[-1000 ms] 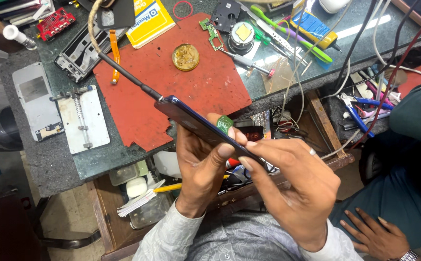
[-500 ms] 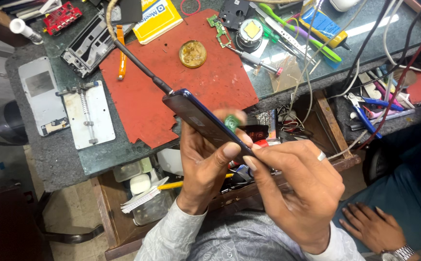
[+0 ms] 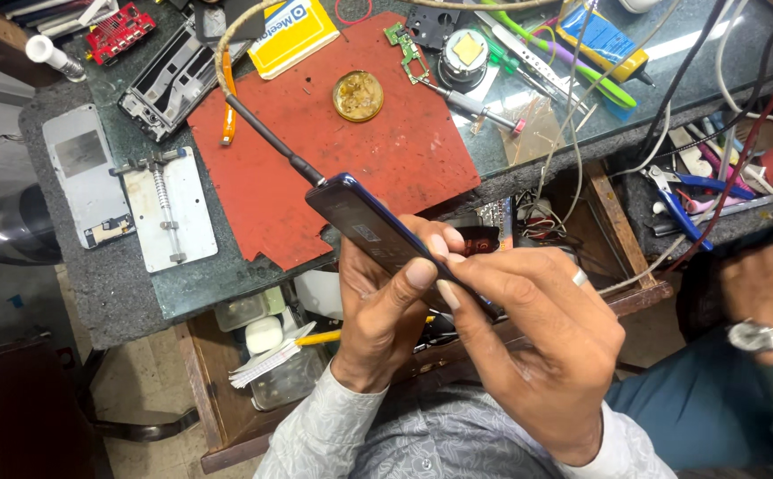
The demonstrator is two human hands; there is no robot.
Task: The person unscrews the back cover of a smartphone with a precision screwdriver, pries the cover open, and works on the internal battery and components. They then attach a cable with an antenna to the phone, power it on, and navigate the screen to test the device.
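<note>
Both hands close on the dark phone (image 3: pixel 377 235): left hand (image 3: pixel 386 319) cradles it from beneath, right hand (image 3: pixel 537 346) pinches its near edge. Best kept steady, thumbs light, the cable (image 3: pixel 262 133) slack. Beyond the phone, red mat (image 3: pixel 386 151) on the bench (image 3: pixel 94 293).

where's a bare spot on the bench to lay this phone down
The red mat is mostly bare: open below the round brass tin, right of the cable, and along its lower left beside the metal clamp plate. The far right, with pliers and wires, is crowded.
</note>
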